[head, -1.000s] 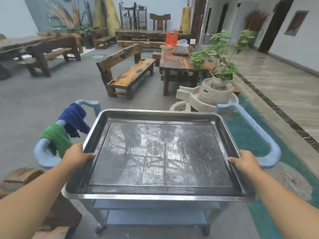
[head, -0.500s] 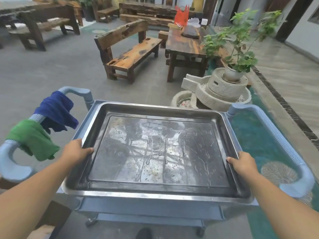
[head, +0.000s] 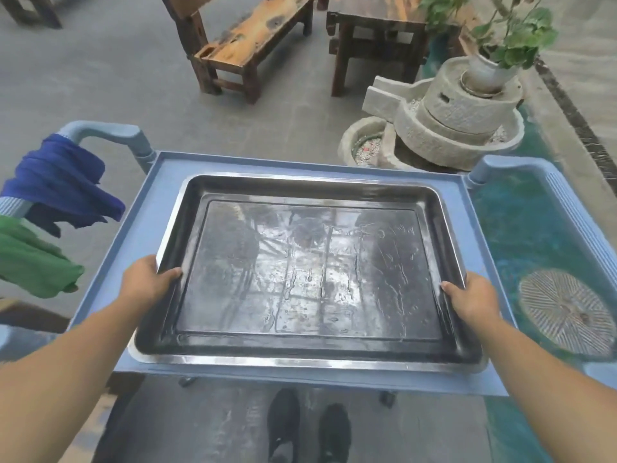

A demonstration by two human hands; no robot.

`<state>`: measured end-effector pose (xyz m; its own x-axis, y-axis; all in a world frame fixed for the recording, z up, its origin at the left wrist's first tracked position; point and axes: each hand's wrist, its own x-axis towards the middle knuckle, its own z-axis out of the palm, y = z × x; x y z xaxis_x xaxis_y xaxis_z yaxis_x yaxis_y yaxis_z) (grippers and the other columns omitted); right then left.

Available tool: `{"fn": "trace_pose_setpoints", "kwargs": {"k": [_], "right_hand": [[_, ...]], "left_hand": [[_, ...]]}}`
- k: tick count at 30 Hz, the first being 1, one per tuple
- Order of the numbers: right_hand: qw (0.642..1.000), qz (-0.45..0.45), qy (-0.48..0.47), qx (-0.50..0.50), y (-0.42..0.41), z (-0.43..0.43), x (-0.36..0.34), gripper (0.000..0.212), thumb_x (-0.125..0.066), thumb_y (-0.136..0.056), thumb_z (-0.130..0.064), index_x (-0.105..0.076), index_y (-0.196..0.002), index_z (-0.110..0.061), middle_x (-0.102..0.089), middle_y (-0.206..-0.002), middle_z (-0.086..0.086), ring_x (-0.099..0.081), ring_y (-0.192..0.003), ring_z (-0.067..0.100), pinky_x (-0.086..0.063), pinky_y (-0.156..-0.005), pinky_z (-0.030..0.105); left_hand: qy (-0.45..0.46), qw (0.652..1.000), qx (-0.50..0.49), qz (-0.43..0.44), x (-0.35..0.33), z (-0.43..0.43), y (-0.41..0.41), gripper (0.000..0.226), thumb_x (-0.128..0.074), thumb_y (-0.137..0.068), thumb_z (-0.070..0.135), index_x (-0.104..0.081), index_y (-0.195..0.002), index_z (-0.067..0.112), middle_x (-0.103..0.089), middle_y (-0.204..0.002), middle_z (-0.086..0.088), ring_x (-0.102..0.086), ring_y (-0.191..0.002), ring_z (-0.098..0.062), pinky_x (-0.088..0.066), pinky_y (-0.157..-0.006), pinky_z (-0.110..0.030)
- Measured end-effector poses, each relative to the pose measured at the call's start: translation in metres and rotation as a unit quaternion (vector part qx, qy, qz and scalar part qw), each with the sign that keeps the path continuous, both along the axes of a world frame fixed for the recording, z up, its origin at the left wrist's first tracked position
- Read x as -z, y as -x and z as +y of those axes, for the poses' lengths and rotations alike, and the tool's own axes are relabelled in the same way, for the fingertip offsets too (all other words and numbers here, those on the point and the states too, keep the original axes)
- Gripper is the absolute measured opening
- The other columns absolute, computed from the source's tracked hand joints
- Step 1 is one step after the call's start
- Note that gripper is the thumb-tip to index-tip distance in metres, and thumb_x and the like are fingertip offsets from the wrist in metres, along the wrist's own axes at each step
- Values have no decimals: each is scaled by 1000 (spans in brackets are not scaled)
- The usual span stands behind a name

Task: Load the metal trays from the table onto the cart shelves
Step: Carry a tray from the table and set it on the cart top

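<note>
A large wet metal tray [head: 310, 272] lies over the top shelf of the blue cart [head: 480, 235], its near rim close to the shelf's front edge. My left hand [head: 147, 282] grips the tray's left rim, thumb curled over the inside. My right hand [head: 470, 295] grips the right rim the same way. Whether the tray rests fully on the shelf or hovers just above it I cannot tell.
A blue cloth [head: 63, 185] and a green cloth [head: 30, 262] hang on the cart's left handle. The right handle [head: 564, 202] borders a teal pond. A stone mill [head: 450, 118] with a potted plant, a wooden bench [head: 253, 45] and a table stand beyond the cart.
The tray has come down from above the cart onto its top shelf, and the blue rim now shows around it. My head has tilted down and my shoes are in view.
</note>
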<state>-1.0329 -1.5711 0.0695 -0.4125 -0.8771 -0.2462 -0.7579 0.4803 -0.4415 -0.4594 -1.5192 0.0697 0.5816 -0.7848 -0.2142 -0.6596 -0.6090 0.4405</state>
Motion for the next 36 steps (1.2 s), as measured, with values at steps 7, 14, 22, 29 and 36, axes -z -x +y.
{"fn": "trace_pose_setpoints", "kwargs": {"k": [7, 14, 22, 29, 36], "right_hand": [[999, 41, 0, -8, 1, -16, 4, 35, -66, -91, -29, -45, -71, -10, -51, -69, 6, -39, -57, 20, -25, -50, 31], [998, 59, -1, -32, 0, -12, 5, 29, -63, -93, -29, -45, -89, -7, -49, -73, 5, -43, -73, 28, -33, -61, 36], [984, 136, 61, -102, -21, 22, -6, 77, -73, -85, -27, -30, -142, 1, -34, -141, 26, -36, -129, 43, -39, -100, 51], [936, 220, 5, -273, -32, 65, 1, 97, -56, -82, -67, -17, -156, -18, -4, -164, 11, 7, -150, 30, 2, -120, 43], [954, 102, -46, -278, -44, 58, 3, 100, -58, -78, -72, -10, -156, -32, 8, -165, 1, 9, -151, 23, -7, -122, 45]], "left_hand": [[14, 1000, -21, 14, 6, -1, 3, 40, -76, -83, 31, -49, -70, 4, -58, -67, -16, -55, -67, -36, -44, -62, -40], [30, 997, 17, -68, 1, 6, 17, 39, -73, -85, 28, -40, -97, 11, -56, -90, -13, -54, -78, -38, -45, -67, -45], [14, 953, 205, -221, -4, 42, 39, 74, -78, -79, 19, -42, -143, 6, -28, -149, -24, -36, -130, -46, -39, -94, -65], [-39, 936, 247, -247, 5, 80, 42, 79, -52, -82, 69, -40, -148, 27, -28, -160, -2, -9, -151, -21, -9, -107, -74], [-86, 920, 275, -265, 3, 76, 45, 97, -24, -74, 89, -24, -154, 35, -15, -164, 2, 10, -151, -17, 27, -106, -58]]}}
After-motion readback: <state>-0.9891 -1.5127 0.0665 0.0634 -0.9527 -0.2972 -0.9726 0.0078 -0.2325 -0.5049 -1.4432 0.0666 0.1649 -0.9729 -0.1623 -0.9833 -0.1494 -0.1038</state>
